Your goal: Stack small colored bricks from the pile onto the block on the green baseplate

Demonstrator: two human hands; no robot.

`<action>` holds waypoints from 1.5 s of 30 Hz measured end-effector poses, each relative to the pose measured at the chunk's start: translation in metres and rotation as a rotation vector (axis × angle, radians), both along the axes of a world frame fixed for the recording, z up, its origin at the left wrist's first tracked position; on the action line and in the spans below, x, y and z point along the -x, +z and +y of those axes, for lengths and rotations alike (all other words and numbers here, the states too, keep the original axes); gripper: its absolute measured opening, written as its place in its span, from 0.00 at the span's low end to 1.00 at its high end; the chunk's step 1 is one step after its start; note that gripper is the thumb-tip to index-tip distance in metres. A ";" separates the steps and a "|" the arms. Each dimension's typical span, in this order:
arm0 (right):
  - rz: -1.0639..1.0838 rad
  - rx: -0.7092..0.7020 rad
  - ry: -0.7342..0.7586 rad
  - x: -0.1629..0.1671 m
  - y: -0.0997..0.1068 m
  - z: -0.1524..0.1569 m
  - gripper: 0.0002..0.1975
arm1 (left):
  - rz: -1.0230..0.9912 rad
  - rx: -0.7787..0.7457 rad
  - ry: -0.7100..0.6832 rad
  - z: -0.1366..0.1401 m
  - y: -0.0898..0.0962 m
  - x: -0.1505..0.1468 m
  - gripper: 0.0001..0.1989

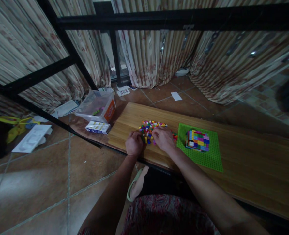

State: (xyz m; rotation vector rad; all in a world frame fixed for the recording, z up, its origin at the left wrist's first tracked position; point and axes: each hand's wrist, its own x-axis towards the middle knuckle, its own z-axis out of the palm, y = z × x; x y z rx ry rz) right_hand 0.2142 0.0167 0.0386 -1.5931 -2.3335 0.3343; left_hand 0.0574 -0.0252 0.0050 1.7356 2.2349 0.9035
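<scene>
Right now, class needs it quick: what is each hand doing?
Left hand: curled at the edge of the pile of small bricks; holding anything, cannot tell.
Right hand: fingers down in the pile; grip cannot be told.

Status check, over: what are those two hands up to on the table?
Left hand and right hand both in the loose brick pile. Multicoloured block sits untouched on green baseplate. Nothing blocking.

a board (208,176) lies on the floor (37,182). on it, a brick pile (152,128) sits left of a baseplate (213,156), which carries a brick block (197,140). both hands rest at the pile's near edge, left hand (134,143) beside right hand (163,138). left of the board lie a small box (98,127) and, behind it, a tub (97,106).
</scene>
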 end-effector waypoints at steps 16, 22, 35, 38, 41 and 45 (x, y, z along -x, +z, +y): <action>0.244 -0.021 -0.095 0.010 0.009 -0.025 0.08 | 0.016 -0.087 -0.016 0.003 0.000 0.003 0.11; 0.652 0.081 -0.214 -0.028 0.015 -0.069 0.10 | 0.037 -0.086 0.001 0.005 -0.002 0.004 0.11; 0.687 0.126 -0.364 -0.075 -0.008 -0.111 0.12 | 0.056 -0.090 -0.005 0.007 -0.001 0.005 0.11; 0.607 0.085 -0.290 -0.062 -0.013 -0.108 0.10 | 0.056 -0.096 0.002 0.007 -0.002 0.005 0.11; 0.462 0.021 -0.215 -0.047 -0.019 -0.100 0.08 | 0.053 -0.097 0.002 0.007 -0.001 0.004 0.11; 0.318 -0.026 -0.148 -0.030 -0.025 -0.087 0.07 | 0.053 -0.082 0.007 0.005 -0.001 0.003 0.10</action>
